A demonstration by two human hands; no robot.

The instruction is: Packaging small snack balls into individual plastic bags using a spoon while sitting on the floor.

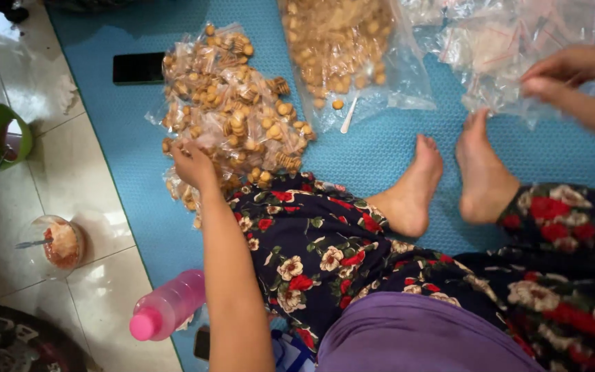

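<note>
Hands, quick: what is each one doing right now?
Left hand: fingers curled down on the pile of small filled snack bags; grip cannot be told.
Right hand: fingers pinched at the heap of empty clear bags.

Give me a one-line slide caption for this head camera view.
Seated on a blue mat, left hand on a pile of small cookie packets, right hand at a heap of empty clear bags.

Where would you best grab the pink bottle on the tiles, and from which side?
Probably around the pink bottle's body, coming from above: it lies on its side on the floor tiles, cap toward the lower left, so the round body faces up, unobstructed.
</note>
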